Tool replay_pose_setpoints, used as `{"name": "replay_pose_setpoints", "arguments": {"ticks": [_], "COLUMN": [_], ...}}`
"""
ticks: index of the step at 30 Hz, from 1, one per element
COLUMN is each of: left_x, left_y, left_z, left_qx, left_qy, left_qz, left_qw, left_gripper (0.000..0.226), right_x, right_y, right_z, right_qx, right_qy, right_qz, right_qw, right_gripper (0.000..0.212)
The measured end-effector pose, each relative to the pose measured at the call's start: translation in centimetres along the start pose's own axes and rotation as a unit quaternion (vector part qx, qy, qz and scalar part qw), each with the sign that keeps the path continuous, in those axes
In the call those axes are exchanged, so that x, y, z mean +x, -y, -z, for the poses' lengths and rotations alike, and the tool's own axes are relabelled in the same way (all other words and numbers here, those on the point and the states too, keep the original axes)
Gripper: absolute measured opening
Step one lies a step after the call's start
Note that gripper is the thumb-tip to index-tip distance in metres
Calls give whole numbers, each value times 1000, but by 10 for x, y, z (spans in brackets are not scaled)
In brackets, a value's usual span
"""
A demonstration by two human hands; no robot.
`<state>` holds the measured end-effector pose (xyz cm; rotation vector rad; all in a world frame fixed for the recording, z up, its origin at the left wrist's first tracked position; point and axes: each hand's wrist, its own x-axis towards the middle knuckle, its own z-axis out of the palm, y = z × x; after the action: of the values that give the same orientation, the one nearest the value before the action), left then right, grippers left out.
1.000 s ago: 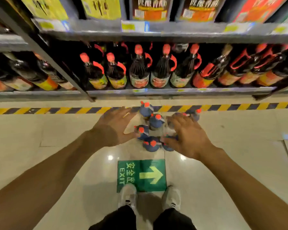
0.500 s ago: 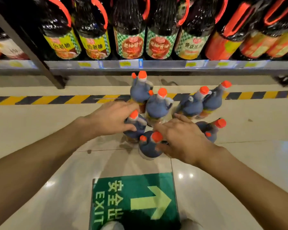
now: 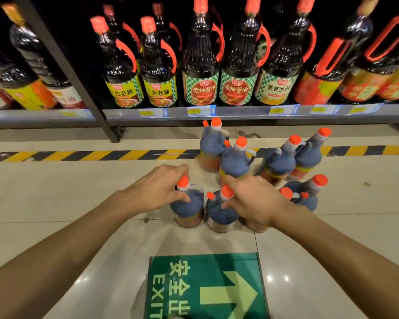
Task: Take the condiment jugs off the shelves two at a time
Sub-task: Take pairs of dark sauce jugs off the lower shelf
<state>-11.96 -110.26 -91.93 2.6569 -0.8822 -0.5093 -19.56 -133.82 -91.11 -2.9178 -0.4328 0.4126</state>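
Several dark jugs with orange caps stand clustered on the tiled floor [image 3: 55, 203] in front of the bottom shelf [image 3: 240, 114]. My left hand [image 3: 157, 192] curls round the neck of the nearest left jug [image 3: 189, 209], fingers over its cap and thumb on its shoulder. Beside it stands the near middle jug [image 3: 219, 216], and my right hand [image 3: 256, 201] grips its top, with the cap between forefinger and thumb. Both jugs stand upright on the floor. More condiment jugs [image 3: 200, 72] with red handles and bright labels line the shelf above.
The other floor jugs [image 3: 235, 160] crowd behind and to the right of my hands. A yellow-black hazard stripe [image 3: 78, 155] runs along the shelf base. A dark slanted shelf post [image 3: 74, 72] stands at the left. A green EXIT floor sign [image 3: 205, 288] lies near me.
My head has dropped lower and closer to the floor jugs. Both hands came down from hovering over the cluster and closed on the tops of the two nearest jugs.
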Motion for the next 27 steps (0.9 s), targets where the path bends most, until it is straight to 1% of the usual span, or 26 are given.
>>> {"name": "replay_pose_setpoints", "arguments": {"ticks": [4,8,9,10,12,13,15,17,18,19,22,24,26,27], "left_x": [-26,-39,-40,-41,-45,-48,-54,-62,-66,-68,-72,-67,-59,-56], "left_y": [6,7,8,9,14,18,28,41,48,54,62,66,67,67], "left_z": [-8,-13,-15,-17,-25,-31,-46,-65,-75,-83,-102,-107,-109,-110], "left_qx": [-18,-28,-43,-67,-145,-188,-271,-342,-368,-378,-363,-378,-399,-403], "left_qy": [-7,-36,-44,-55,-83,-92,-105,-91,-75,-55,5,13,23,28], "left_qz": [50,69,71,72,89,107,139,174,187,196,208,209,197,190], "left_qw": [999,997,996,994,982,972,947,919,908,903,908,902,895,895], "left_gripper": [37,36,36,37,49,62,92,113,119,122,114,103,89,88], "right_x": [13,24,26,26,21,15,4,-2,-2,-1,5,10,16,17], "right_y": [9,18,18,16,11,9,8,6,5,3,-2,-5,-9,-10], "right_z": [-2,-6,-9,-12,-26,-36,-60,-86,-98,-106,-121,-127,-133,-135], "right_qx": [51,49,63,103,240,308,411,500,529,546,556,553,565,575], "right_qy": [-1,-19,-29,-45,-82,-96,-99,-77,-71,-66,-46,-39,-37,-34], "right_qz": [10,15,15,11,-12,-33,-70,-90,-96,-101,-103,-110,-118,-120], "right_qw": [999,999,997,994,967,946,903,858,840,829,823,825,815,809], "right_gripper": [27,24,24,24,28,34,57,76,82,86,89,85,79,78]}}
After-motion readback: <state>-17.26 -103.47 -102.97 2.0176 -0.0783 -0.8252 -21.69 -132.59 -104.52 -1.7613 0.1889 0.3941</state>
